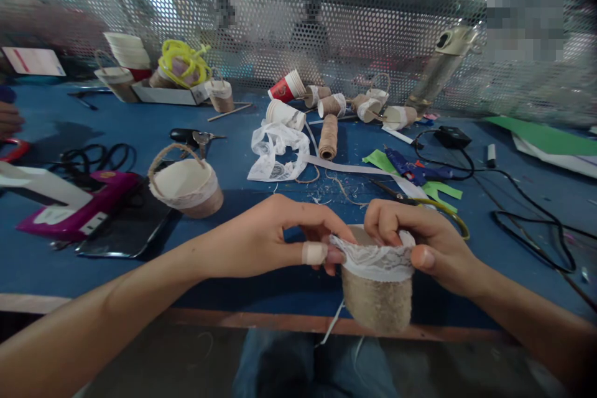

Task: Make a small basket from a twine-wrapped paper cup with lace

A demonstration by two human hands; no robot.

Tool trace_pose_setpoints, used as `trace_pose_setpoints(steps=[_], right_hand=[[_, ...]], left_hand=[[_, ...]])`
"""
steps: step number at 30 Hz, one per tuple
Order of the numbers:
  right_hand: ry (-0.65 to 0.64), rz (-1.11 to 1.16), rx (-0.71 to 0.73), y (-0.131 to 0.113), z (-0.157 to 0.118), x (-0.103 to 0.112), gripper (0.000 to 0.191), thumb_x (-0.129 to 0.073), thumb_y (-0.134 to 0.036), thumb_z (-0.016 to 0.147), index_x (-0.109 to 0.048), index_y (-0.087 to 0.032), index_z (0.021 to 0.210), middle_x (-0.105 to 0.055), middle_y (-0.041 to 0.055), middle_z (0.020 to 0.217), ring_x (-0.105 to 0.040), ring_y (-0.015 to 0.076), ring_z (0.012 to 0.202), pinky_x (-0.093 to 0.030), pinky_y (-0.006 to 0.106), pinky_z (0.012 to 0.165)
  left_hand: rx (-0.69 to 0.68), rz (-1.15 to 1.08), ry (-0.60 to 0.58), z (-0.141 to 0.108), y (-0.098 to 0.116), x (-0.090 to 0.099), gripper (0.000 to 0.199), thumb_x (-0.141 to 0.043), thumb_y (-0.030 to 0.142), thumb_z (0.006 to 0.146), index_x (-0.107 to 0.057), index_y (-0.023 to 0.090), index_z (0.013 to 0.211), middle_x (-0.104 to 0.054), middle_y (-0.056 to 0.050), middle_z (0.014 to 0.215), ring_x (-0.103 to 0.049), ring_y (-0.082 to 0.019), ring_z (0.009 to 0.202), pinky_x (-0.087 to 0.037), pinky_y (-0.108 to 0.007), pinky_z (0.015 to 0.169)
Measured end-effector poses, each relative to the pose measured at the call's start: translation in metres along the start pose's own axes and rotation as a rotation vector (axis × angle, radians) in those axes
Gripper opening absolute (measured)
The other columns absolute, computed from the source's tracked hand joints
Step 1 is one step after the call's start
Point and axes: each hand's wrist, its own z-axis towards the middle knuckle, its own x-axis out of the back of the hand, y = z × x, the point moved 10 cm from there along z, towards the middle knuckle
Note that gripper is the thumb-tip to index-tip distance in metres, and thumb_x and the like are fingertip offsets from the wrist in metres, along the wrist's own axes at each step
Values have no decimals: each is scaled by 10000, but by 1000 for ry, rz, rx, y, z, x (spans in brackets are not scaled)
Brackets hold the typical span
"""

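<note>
A twine-wrapped paper cup (377, 301) with white lace (373, 261) around its rim is held up at the table's front edge. My left hand (275, 233) pinches the rim on the left, its bandaged thumb outside and fingers at the inner side. On the right, my right hand (420, 242) grips the rim, thumb outside and fingers curled into the cup's mouth. Thin white strands hang below the cup. Farther left stands a small basket (198, 193) with a twine handle and lace band. A bunch of loose lace (275, 152) lies ahead of my hands.
Beyond the cup are a twine spool (329, 137), a blue glue gun (415, 168), scissors (448, 211) and black cables. Several wrapped cups line the perforated metal screen (261, 25). A purple power strip (88, 205) and a dark phone (128, 224) are at left, near another person's hand (9, 118).
</note>
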Motion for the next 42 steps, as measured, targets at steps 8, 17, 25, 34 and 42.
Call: trace_pose_setpoints(steps=[8,17,25,34,42], right_hand=[[35,-235,64,-10,1,1,562,-601,-784,856,-594,-224,896,-610,71,1033,-566,194,860,-451,298,671],[151,-511,41,-10,-4,8,734,-531,-820,871,-529,-270,1358,-565,115,1375,-566,300,1245,-497,377,961],[263,-568,-82,-5,-7,18,694,-639,-743,858,-499,-302,1376,-498,112,1367,-605,248,1065,-563,286,707],[334,-620,-104,-10,-11,27,748,-724,-704,812,-456,-294,1378,-521,76,1143,-597,204,906,-553,258,614],[285,-664,-103,-16,-5,29,680,-745,-626,841,-496,-281,1371,-576,58,1062,-639,175,796,-532,250,596]], left_hand=[[30,-6,44,0,-2,2,66,-716,202,940,-744,150,971,-765,-21,831,-726,-114,723,-568,-173,721],[-51,131,127,1,5,8,74,-723,212,940,-744,148,971,-788,-22,815,-742,-118,734,-559,-164,726],[-115,250,172,-1,9,7,83,-706,237,955,-740,166,982,-802,-27,885,-746,-128,786,-545,-170,727],[-26,87,199,2,-2,8,64,-726,217,930,-735,158,953,-792,-13,798,-740,-119,716,-541,-168,669],[11,-108,226,5,-12,2,95,-748,215,914,-732,122,922,-770,-39,772,-733,-131,699,-568,-200,683]])
